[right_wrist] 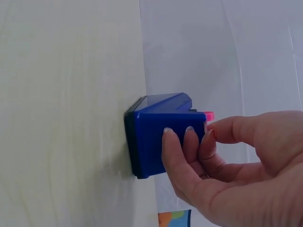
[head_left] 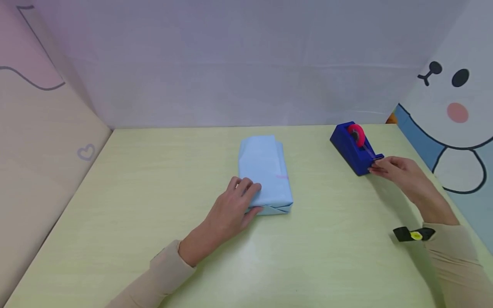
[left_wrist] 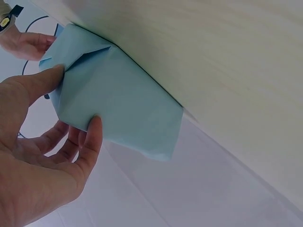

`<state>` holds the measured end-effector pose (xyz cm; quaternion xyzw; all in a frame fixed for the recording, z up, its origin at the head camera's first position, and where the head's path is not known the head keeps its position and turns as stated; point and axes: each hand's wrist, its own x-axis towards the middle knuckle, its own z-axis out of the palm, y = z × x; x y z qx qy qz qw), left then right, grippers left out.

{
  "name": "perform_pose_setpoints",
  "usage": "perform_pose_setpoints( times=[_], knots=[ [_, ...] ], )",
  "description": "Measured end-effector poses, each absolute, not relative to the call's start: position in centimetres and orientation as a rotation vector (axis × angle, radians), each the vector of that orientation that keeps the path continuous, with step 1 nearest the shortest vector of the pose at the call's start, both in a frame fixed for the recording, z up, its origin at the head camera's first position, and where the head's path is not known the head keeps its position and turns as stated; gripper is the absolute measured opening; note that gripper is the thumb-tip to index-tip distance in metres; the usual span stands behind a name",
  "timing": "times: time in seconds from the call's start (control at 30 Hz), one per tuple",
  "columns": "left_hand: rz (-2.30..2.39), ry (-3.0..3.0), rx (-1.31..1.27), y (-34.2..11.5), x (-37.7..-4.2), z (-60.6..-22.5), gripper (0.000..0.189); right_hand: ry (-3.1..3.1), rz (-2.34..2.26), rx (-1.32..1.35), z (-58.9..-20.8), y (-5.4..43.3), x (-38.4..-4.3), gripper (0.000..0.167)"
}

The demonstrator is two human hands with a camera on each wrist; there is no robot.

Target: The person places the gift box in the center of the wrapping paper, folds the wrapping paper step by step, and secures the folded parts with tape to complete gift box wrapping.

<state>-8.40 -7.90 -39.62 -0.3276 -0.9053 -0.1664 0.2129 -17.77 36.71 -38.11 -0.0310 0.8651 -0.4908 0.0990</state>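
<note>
A package wrapped in light blue paper (head_left: 259,164) lies on the table, its folded end facing me. My left hand (head_left: 229,209) holds its near left corner, thumb against the folded end and fingers bent over the top. In the left wrist view the thumb presses beside a fold of the wrapped package (left_wrist: 123,94). Over at the right stands a blue tape dispenser (head_left: 346,147) with a pink-cored tape roll (head_left: 358,133). At its cutter end, my right hand (head_left: 406,175) pinches the tape between thumb and index finger. Other fingertips (right_wrist: 168,131) touch the dispenser's front face.
A pale wood-grain table (head_left: 154,184) carries everything. Behind it hangs a plain whitish sheet (head_left: 246,64). Printed panels stand at both sides, the right panel (head_left: 467,111) with a cartoon face close to my right arm. A black strap (head_left: 414,234) sits at the right cuff.
</note>
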Motion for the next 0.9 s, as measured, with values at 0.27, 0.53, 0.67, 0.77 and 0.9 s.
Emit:
perform_pose_setpoints(
  times=[0.27, 0.53, 0.67, 0.77, 0.9],
  knots=[
    [-0.463, -2.520, -0.910, -7.84, -8.40, -39.62, 0.049, 2.524, -1.458, 0.001, -38.03, 36.36, -17.95, 0.046],
    [-0.452, -2.510, -0.904, -7.84, -8.48, -39.78, 0.049, 2.435, -1.462, 0.068, -37.98, 36.32, -18.08, 0.046],
    [-0.455, -2.514, -0.901, -7.84, -8.50, -39.85, 0.049, 2.414, -1.461, 0.084, -37.94, 36.40, -18.20, 0.050],
    [-0.459, -2.520, -0.899, -7.83, -8.52, -39.90, 0.049, 2.402, -1.464, 0.088, -37.89, 36.47, -18.28, 0.049],
    [-0.464, -2.525, -0.897, -7.84, -8.56, -39.92, 0.049, 2.391, -1.465, 0.086, -37.78, 36.49, -18.32, 0.049]
  ],
)
